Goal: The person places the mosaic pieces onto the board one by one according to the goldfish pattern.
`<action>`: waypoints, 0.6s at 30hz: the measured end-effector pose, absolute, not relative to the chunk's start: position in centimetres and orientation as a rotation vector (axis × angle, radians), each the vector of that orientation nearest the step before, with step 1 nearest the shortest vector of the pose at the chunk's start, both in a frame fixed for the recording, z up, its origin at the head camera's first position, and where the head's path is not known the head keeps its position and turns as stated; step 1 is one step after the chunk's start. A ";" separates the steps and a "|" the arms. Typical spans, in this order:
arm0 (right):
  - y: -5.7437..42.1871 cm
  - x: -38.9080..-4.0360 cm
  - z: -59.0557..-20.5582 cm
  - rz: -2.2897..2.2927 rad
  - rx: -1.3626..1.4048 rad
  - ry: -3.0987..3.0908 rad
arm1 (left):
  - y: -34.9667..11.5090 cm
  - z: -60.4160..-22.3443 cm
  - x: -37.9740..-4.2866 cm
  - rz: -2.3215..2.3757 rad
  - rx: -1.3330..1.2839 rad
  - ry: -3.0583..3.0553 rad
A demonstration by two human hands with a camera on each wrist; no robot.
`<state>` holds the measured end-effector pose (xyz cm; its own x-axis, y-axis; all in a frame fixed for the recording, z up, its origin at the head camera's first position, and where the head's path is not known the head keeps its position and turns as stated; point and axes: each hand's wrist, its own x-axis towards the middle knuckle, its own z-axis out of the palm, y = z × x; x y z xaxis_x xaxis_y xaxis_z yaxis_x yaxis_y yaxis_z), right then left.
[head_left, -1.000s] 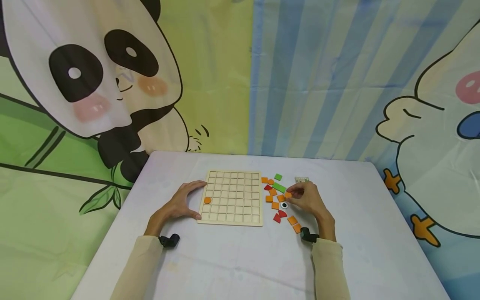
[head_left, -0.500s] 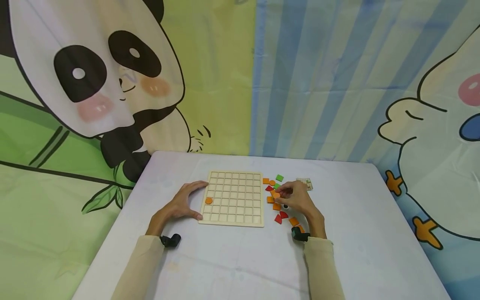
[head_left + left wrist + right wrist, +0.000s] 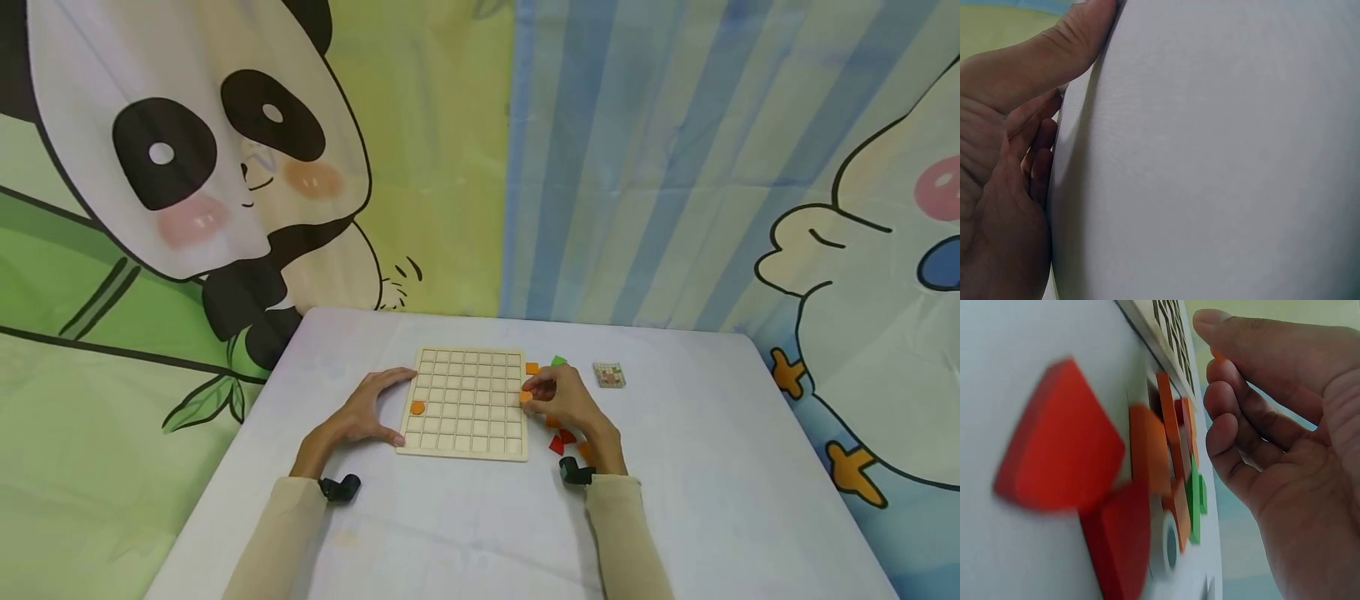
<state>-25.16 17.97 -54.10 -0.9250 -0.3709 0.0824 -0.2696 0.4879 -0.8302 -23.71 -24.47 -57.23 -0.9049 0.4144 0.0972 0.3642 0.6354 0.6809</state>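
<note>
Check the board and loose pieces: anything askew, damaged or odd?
Nothing stands out as damaged. The board lies flat on the table. The red pieces and others beside it lie at mixed angles, which seems ordinary for loose parts. The right grip covers some in the head view.

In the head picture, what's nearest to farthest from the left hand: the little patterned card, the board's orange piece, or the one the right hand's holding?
Starting from the left hand:
1. Orange round piece: left side of the board.
2. Held orange piece: in the right hand, at the board's right edge.
3. Patterned card: right, beyond that hand.
</note>
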 end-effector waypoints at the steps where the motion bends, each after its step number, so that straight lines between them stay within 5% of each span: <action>1: 17.7 -25.2 -54.1 -1.425 -0.568 2.610 | -24.5 -57.2 -23.7 1.126 0.666 2.783; 18: 14.3 -26.1 -54.3 -1.382 -0.716 2.561 | -24.4 -57.3 -23.7 1.126 0.640 2.777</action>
<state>-26.10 14.32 -54.26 -0.8760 -0.4726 0.0962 -0.3400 0.4635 -0.8183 -23.74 -24.40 -57.34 -0.9100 0.4061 0.0836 0.3496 0.6431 0.6813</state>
